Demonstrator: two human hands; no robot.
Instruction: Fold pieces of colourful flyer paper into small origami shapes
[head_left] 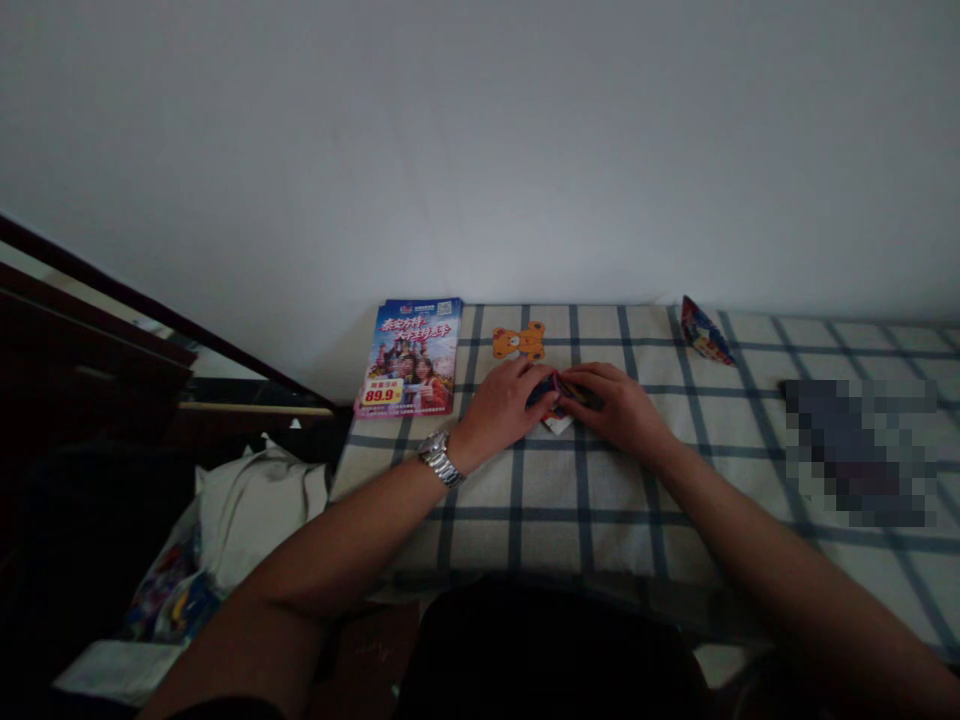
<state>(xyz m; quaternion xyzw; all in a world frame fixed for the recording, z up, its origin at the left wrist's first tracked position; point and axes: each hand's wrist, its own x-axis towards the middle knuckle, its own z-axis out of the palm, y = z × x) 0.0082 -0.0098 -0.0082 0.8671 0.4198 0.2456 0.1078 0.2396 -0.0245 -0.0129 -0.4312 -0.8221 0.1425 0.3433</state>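
Note:
Between my two hands is a small piece of folded printed paper (556, 420), dark blue and red with a pale corner pointing toward me. My left hand (504, 400), with a metal watch on its wrist, grips the paper's left side. On the opposite side, the fingers of my right hand (616, 405) are closed on the same paper. Much of it is hidden under my fingers. Left of my hands lies a stack of printed flyers (411, 358) with a yellow price patch. Farther right, a folded paper piece (705, 330) stands by the wall.
A checked cloth (480, 540) covers the table, and a bear picture (519, 342) shows on it beyond my hands. At right lies a dark, pixelated object (855, 455). White bags (251, 510) sit low at left, beside a dark wooden frame (82, 370). The wall bounds the far edge.

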